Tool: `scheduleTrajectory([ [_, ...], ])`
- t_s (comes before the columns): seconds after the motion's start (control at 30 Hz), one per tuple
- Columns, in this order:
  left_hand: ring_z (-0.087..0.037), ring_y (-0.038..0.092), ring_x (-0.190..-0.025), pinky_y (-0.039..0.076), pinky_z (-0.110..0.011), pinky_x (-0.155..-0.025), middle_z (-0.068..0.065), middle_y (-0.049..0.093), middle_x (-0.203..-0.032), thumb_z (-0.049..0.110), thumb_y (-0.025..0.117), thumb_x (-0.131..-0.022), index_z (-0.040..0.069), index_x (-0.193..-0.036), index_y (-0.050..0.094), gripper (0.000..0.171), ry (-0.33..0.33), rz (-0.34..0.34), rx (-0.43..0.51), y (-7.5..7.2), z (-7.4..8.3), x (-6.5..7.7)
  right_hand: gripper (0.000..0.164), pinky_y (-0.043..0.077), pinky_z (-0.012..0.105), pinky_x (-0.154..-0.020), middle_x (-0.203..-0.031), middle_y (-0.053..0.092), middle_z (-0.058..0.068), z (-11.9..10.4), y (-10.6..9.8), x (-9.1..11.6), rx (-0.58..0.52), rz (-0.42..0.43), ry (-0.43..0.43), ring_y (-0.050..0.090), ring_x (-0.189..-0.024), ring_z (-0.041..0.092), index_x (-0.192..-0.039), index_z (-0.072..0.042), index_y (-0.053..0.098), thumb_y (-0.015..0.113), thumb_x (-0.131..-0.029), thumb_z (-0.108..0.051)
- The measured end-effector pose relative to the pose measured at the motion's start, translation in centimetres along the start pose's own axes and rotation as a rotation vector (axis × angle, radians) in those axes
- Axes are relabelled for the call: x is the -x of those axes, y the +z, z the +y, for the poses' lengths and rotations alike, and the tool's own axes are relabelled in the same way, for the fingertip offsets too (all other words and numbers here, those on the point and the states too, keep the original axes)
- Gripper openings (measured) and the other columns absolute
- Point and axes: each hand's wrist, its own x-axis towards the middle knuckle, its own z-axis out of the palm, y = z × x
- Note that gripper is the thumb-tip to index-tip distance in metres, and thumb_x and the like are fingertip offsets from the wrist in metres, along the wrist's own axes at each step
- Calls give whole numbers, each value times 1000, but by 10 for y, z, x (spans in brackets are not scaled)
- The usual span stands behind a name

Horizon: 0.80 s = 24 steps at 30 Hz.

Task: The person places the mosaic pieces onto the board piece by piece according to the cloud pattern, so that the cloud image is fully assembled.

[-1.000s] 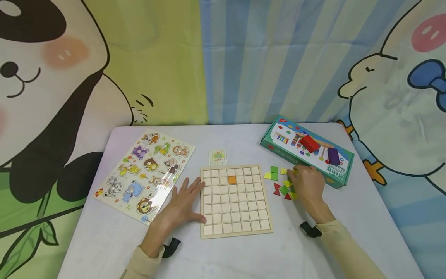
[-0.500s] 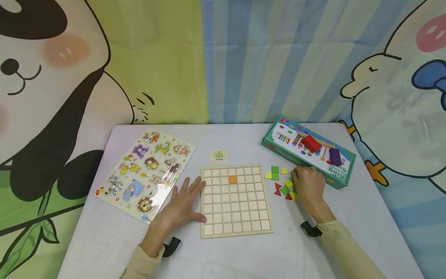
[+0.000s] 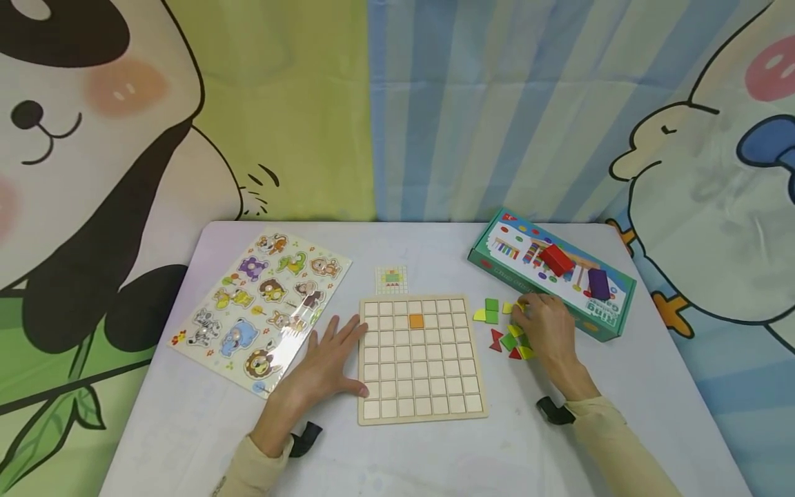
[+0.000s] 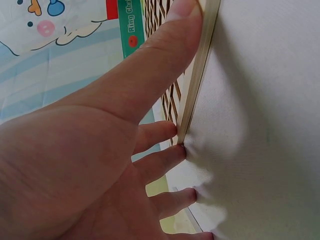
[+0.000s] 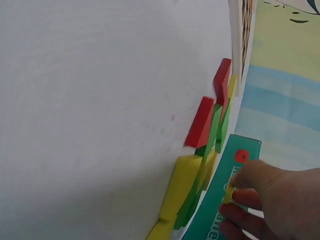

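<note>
My left hand (image 3: pixel 326 359) rests with spread fingers at the left edge of a wooden grid board (image 3: pixel 422 407). Its thumb (image 4: pixel 160 55) lies on the board's rim in the left wrist view. One orange square tile (image 3: pixel 416 321) sits in an upper cell. Right of the board my right hand (image 3: pixel 549 335) is over a loose group of tiles, pinching a small yellow tile (image 5: pixel 228 194) between thumb and fingers. Around it lie green tiles (image 3: pixel 492 310), red triangle tiles (image 3: pixel 496 339) and yellow tiles (image 3: pixel 526 353); the hand hides part of the group.
A green toy box (image 3: pixel 515 273) stands behind the right hand, with a red block (image 3: pixel 556 259) and a purple block (image 3: pixel 599 284) on top. A small pattern card (image 3: pixel 391 279) lies behind the board. An animal puzzle board (image 3: pixel 254 324) lies at the left.
My right hand has shifted slightly among the tiles, drawing right and then back left, and a yellow tile shows again at its fingertips. The left hand stays at the board.
</note>
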Motion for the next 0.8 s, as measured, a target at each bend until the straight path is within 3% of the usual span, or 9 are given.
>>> scheduleTrajectory([
  [0.13,-46,3,-156,2,-77,-117,-11,17,-170,41,92,-64,12,-160,30,119,3,1,4,-1,1,0,18,58,52,-76,-95,75,16,-14,2,-3,-94,-21,-91,63,-96,34,-96,0,76,82,-81,-7],
  [0.33,-46,3,-156,1,-76,-118,-11,17,-170,40,92,-64,12,-160,30,118,-6,-2,14,0,1,0,20,59,43,-80,-97,74,9,-40,13,-14,-231,-45,-348,63,-98,27,-96,-2,74,84,-79,-4],
  [0.53,-45,3,-156,0,-76,-118,-11,17,-170,39,93,-63,12,-160,31,118,-9,0,29,-1,3,1,19,59,39,-81,-98,73,6,-67,30,-21,-247,-107,-526,65,-100,24,-96,-5,75,84,-80,-8],
  [0.8,-45,3,-156,0,-76,-118,-11,17,-170,40,93,-62,12,-160,31,119,-6,4,25,0,2,0,14,59,37,-85,-99,74,5,-86,45,-21,-259,-191,-618,66,-101,23,-97,-6,76,81,-85,-11],
])
